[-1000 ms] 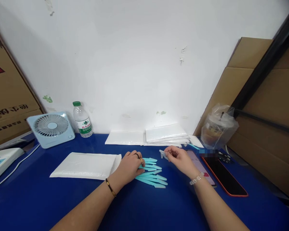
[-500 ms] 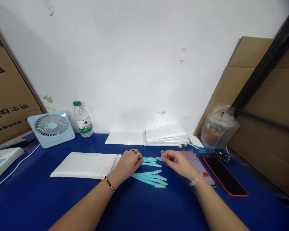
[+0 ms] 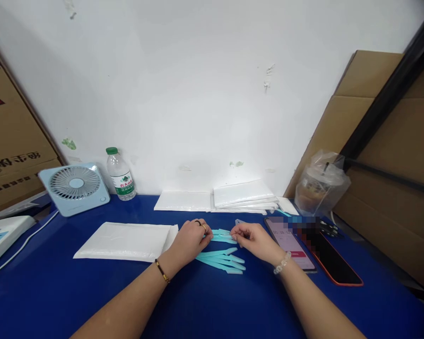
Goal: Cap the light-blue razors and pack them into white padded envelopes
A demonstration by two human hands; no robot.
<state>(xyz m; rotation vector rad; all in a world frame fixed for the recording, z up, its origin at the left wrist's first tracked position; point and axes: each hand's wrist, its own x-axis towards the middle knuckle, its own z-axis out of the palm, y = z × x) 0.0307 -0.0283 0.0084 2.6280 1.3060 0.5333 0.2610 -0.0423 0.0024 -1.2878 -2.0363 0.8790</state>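
The blue tabletop (image 3: pixel 212 306) spreads beneath and around both hands. Beyond them, against the wall, lies a stack of white padded mailers (image 3: pixel 243 194), none of them in use. One more white mailer (image 3: pixel 127 242) lies flat beside the left hand, on its outer side, its near end close to that hand; whether anything is inside cannot be told. The left hand (image 3: pixel 191 240) is closed on the upper bunch (image 3: pixel 221 234) of blue-green strips, which reaches across to the fingertips of the right hand (image 3: pixel 256 239). Just nearer the person, a lower fan (image 3: pixel 221 261) of similar strips lies loose, so that part looks undone. The right hand pinches a small clear piece (image 3: pixel 239 222), and the fitting of it seems midway: its near part is hidden by the fingers, so whether it sits on a strip is unclear.
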